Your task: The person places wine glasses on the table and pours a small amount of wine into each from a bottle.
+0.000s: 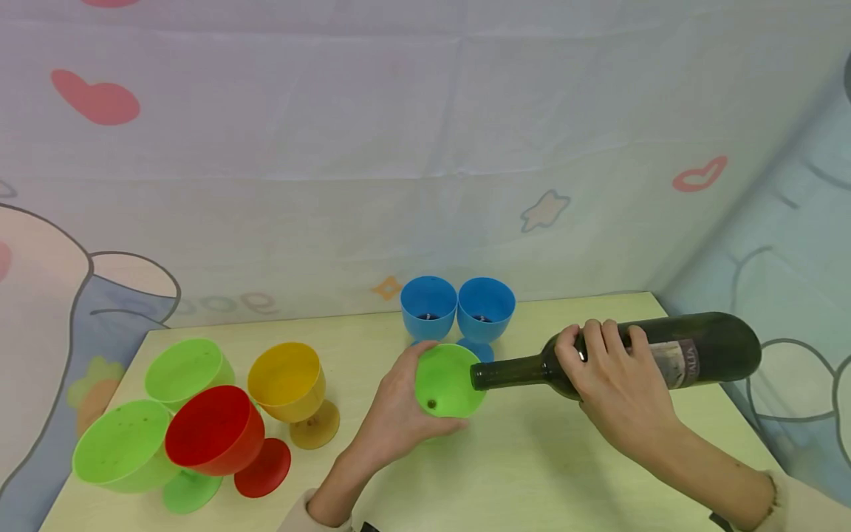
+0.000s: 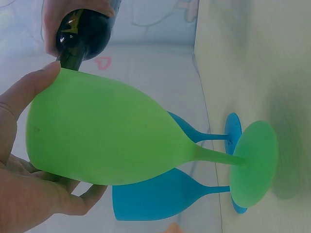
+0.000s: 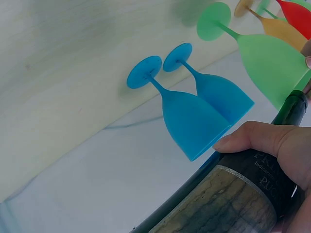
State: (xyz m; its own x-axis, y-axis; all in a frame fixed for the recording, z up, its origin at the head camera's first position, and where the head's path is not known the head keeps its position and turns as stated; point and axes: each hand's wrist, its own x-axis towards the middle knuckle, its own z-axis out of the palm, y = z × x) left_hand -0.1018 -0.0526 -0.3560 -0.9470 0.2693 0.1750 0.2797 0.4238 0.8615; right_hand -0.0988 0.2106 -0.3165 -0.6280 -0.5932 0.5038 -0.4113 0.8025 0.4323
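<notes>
My left hand (image 1: 397, 414) grips a green plastic goblet (image 1: 448, 373) round its bowl, thumb on the near side and fingers on the far side. Inside the bowl shows a small dark spot. With my right hand (image 1: 621, 395) I hold a dark green wine bottle (image 1: 721, 347) round its body, tilted so its neck points left. The bottle's mouth is right at the goblet's rim. In the left wrist view the goblet's foot (image 2: 255, 165) is close over the table. Just behind stand two blue goblets (image 3: 192, 119), each with dark liquid at the bottom.
On the left of the pale table (image 1: 505, 473) stand a yellow goblet (image 1: 286, 377), a red goblet (image 1: 216, 432) and two green goblets, one at the back (image 1: 189, 369) and one at the front (image 1: 122, 447). A printed cloth (image 1: 319, 148) hangs behind the table and along the right side.
</notes>
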